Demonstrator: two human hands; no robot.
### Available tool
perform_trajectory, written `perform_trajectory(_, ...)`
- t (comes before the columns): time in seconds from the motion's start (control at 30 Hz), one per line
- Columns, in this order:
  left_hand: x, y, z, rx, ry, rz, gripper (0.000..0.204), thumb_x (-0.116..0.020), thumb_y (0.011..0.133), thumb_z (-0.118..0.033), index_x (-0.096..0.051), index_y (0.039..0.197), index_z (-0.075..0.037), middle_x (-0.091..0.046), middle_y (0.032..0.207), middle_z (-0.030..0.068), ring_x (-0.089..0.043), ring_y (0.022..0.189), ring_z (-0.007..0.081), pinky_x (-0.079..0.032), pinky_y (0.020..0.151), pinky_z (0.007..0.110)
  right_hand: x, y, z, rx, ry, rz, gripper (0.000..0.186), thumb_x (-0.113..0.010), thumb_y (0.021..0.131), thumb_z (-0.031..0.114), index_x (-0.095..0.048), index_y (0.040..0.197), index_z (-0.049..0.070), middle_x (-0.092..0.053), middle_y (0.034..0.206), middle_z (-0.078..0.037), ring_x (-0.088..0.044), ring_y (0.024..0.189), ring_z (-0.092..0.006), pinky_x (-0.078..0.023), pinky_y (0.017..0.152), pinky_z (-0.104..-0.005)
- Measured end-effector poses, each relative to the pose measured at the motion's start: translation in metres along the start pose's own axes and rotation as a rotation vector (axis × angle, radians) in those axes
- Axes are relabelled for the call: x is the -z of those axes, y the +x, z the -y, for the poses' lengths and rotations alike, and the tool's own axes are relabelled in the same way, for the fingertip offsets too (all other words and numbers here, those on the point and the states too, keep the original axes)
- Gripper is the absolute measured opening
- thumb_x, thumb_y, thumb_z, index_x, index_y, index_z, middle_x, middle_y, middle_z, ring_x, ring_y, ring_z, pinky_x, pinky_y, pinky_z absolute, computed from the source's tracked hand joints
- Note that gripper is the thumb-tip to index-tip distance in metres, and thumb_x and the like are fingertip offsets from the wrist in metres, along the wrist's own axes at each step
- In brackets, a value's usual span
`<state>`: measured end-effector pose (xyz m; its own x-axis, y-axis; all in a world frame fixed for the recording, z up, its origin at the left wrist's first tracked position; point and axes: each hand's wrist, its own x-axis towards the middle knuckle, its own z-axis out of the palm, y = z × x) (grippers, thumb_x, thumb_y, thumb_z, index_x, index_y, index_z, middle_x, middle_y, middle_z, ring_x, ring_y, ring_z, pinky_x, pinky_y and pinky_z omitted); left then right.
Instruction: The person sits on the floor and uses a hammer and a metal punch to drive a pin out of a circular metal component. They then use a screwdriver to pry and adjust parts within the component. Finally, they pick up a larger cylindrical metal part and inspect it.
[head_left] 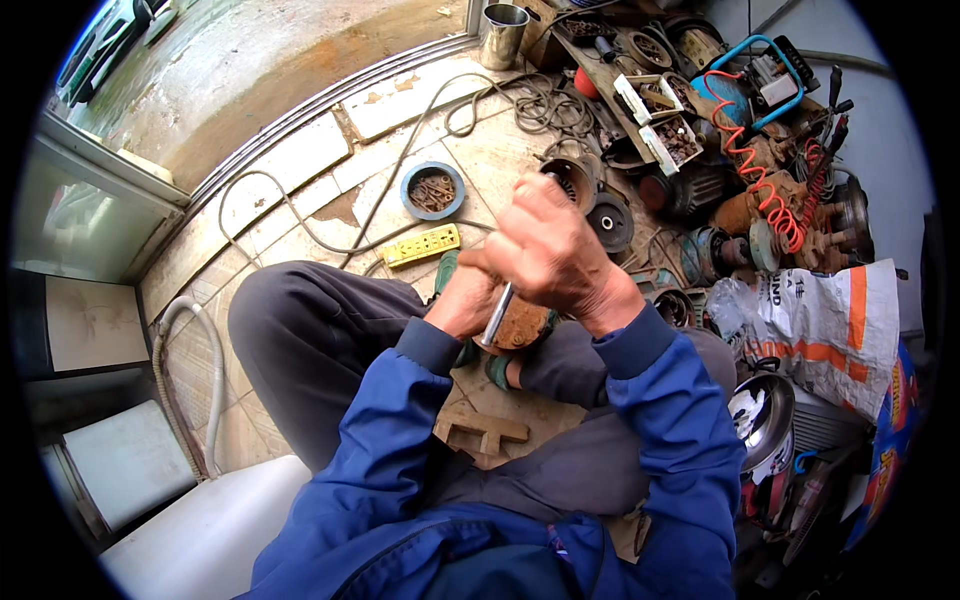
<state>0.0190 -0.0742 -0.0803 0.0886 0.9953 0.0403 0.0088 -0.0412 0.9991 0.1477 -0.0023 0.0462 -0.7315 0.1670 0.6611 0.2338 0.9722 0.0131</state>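
Right hand [568, 250] and left hand [466, 298] together at a metal rod [497, 315], a rusty part [524, 326] at six o'clock beneath.
The right grip is curled tight, seemingly clamped on the rod's upper end; the left's fingertips are hidden, so I cannot tell its hold. Working well here likely means steadying the rusty part, keeping the rod aligned and pressing evenly, knuckles clear of metal; the yellow power strip [421, 247] at half past nine and blue bowl [405, 190] at half past ten should stay undisturbed.

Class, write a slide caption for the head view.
Left hand and right hand close together at a metal rod over a rusty part, a yellow power strip beyond.
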Motion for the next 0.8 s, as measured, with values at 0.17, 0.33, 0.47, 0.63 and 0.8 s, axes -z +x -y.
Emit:
perform_trajectory(0.17, 0.015, -0.012, -0.016, -0.103, 0.276, 0.099, 0.028, -0.068, 0.102, -0.025, -0.07, 0.092, 0.001, -0.066, 0.083, 0.0264, -0.064, 0.077, 0.0452, -0.051, 0.067, 0.046, 0.02, 0.006, 0.006, -0.062, -0.023, -0.105, 0.035, -0.086, 0.076, 0.024, -0.055, 0.069, 0.01, -0.046, 0.07, -0.004, -0.054, 0.073, -0.0251, -0.048, 0.073, -0.0405)
perform_trajectory(0.33, 0.025, -0.035, -0.039, 0.129, 0.292, 0.358, 0.02, -0.062, 0.102, -0.019, -0.069, 0.104, 0.0, -0.068, 0.087, 0.0222, -0.067, 0.083, 0.0375, -0.052, 0.074, 0.043, 0.001, -0.01, 0.027, -0.1, 0.045, -0.02, 0.033, -0.086, 0.076, 0.026, -0.058, 0.068, 0.01, -0.049, 0.069, -0.004, -0.055, 0.073, -0.0241, -0.048, 0.073, -0.0386)
perform_trajectory(0.47, 0.027, -0.044, -0.018, -0.052, 0.337, 0.336, 0.017, -0.06, 0.103, -0.016, -0.071, 0.107, -0.004, -0.069, 0.095, 0.0184, -0.065, 0.091, 0.0307, -0.051, 0.08, 0.04, -0.008, -0.015, 0.039, -0.061, 0.029, 0.002, 0.032, -0.083, 0.08, 0.029, -0.061, 0.068, 0.009, -0.052, 0.07, -0.004, -0.056, 0.075, -0.0247, -0.049, 0.075, -0.0387)
perform_trajectory(0.63, 0.027, -0.045, 0.0, -0.162, 0.425, 0.294, 0.015, -0.06, 0.102, -0.014, -0.07, 0.106, -0.003, -0.069, 0.093, 0.0168, -0.066, 0.089, 0.0284, -0.052, 0.077, 0.04, -0.009, -0.02, 0.044, -0.068, 0.021, -0.004, 0.029, -0.081, 0.083, 0.028, -0.064, 0.069, 0.01, -0.054, 0.071, -0.005, -0.058, 0.077, -0.0253, -0.05, 0.075, -0.04)
perform_trajectory(0.8, 0.027, -0.046, 0.002, -0.015, 0.483, 0.375, 0.015, -0.058, 0.102, -0.013, -0.069, 0.105, -0.003, -0.069, 0.084, 0.0153, -0.066, 0.078, 0.0281, -0.053, 0.075, 0.041, -0.007, -0.021, 0.046, -0.108, -0.018, -0.01, 0.029, -0.079, 0.086, 0.03, -0.064, 0.071, 0.01, -0.055, 0.069, -0.005, -0.058, 0.073, -0.0254, -0.049, 0.073, -0.04)
